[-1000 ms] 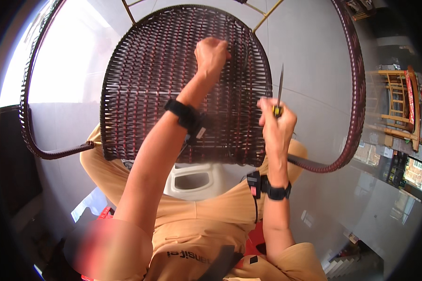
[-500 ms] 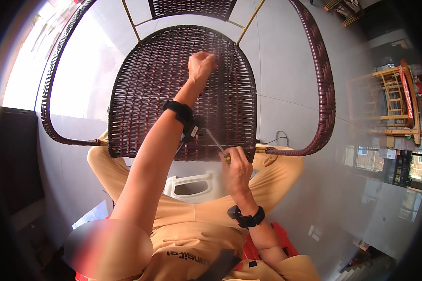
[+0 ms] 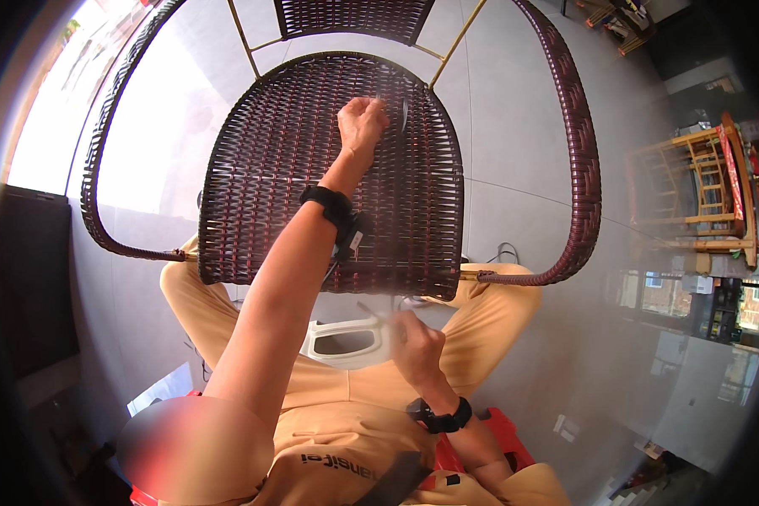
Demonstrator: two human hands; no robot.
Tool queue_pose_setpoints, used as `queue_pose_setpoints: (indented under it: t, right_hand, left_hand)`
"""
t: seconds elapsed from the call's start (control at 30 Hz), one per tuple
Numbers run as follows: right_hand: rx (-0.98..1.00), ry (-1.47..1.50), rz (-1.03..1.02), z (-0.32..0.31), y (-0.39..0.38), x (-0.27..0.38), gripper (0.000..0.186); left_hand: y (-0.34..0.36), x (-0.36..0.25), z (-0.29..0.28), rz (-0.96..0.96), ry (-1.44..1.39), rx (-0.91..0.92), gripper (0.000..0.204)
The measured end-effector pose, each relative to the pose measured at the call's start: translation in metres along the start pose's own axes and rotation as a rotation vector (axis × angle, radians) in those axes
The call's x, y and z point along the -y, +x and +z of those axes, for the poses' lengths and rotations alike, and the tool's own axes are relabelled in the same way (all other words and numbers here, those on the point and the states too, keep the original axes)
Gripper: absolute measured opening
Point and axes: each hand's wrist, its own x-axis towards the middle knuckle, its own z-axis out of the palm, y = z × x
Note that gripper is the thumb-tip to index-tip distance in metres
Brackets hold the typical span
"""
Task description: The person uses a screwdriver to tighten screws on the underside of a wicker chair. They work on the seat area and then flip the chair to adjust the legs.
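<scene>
Grey floor (image 3: 519, 160), upper-centre woven seat (image 3: 266, 190), left hand (image 3: 362, 126) curled, contents unclear, right hand (image 3: 418, 347) gripping blurred tool (image 3: 374, 311), lettered shirt (image 3: 320, 430) below

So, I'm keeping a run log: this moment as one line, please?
left hand: curled over woven seat, contents unclear | right hand: gripping thin tool, blurred, short of the seat's near edge

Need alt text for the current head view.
A person's closed left hand is over a dark brown woven chair seat, while their motion-blurred right hand holds a thin grey tool just short of the seat's near edge. Between legs in tan trousers is an off-white plastic object with a dark opening.
</scene>
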Motion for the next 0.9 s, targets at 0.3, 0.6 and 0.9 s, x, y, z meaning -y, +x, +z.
queue_pose_setpoints:
  t: [0.3,0.6,0.9]
  right_hand:
    - [0.271,-0.177,-0.101,-0.022,-0.050,0.002,0.020]
    - [0.607,-0.073,-0.103,-0.057,-0.072,0.016,0.015]
    - [0.937,0.176,-0.034,-0.057,-0.072,0.000,0.012]
  left_hand:
    - [0.012,-0.030,0.017,-0.073,-0.246,0.027,0.011]
    - [0.041,-0.052,0.039,0.075,-0.147,0.151,0.013]
    - [0.043,-0.021,0.031,0.100,-0.007,0.189,0.010]
